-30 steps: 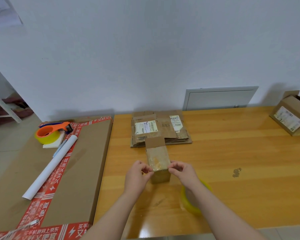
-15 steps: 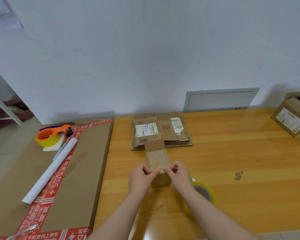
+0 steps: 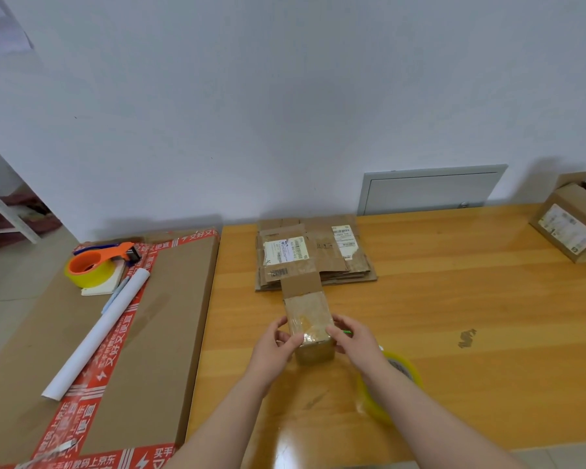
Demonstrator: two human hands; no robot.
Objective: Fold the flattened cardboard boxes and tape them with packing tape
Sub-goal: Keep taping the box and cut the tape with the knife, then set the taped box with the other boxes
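Cardboard box [image 3: 309,319] sits on the wooden table [image 3: 471,299], just in front of the flattened stack [image 3: 318,255]; my left hand [image 3: 274,344] and right hand [image 3: 353,340] grip its near end from either side, fingers curled

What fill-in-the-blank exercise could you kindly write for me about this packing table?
1. The left hand and the right hand hold the small box, whose top is covered with clear ____.
2. The loose tape roll lies on the table beside the person's ____ forearm.
3. The tape dispenser has an ____ handle.
4. The white paper roll rests on a large sheet of ____.

Missing words: tape; right; orange; cardboard.
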